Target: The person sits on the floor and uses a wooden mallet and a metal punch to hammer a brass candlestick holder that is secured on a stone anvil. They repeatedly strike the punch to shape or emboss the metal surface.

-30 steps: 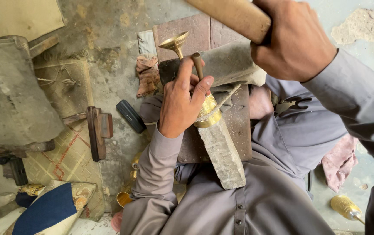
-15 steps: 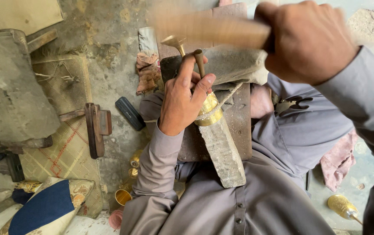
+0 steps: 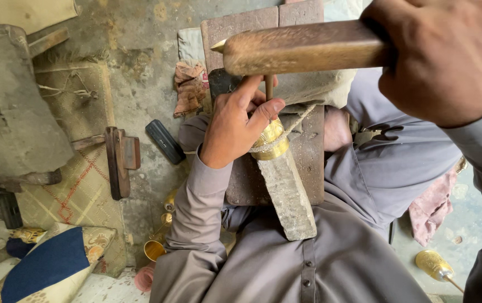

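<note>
1. I count two hands: left hand (image 3: 235,132) and right hand (image 3: 443,56).
2. One wooden mallet (image 3: 303,47).
3. One thin metal punch (image 3: 268,88).
4. One brass piece (image 3: 269,140) roped to one stone bar (image 3: 288,193).
5. One wooden board (image 3: 308,157).
6. Loose brass goblets: one at lower right (image 3: 434,265), one by the left elbow (image 3: 155,249); more behind it, count unclear.
7. One black case (image 3: 164,141) on the floor.
8. Two rags: one brown (image 3: 189,87), one pink (image 3: 432,205).
9. One blue-topped cushion (image 3: 47,266).
</note>
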